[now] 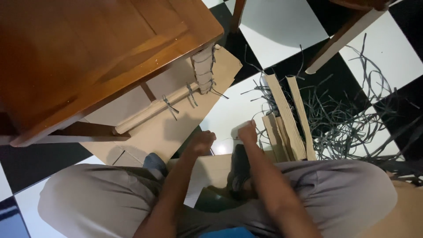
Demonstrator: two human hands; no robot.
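Your left grip (202, 142) is a closed fist over the floor; what it holds cannot be told. Just right of it, your right grip (248, 132) is also fisted, touching the cardboard strips (286, 119). Further right lie tangled grey strands (352, 110).

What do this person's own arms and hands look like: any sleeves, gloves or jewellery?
Both forearms are bare, with no sleeves in view. The left hand and right hand wear no gloves; no watch, ring or bracelet shows, though the dim, blurred view hides fine detail.
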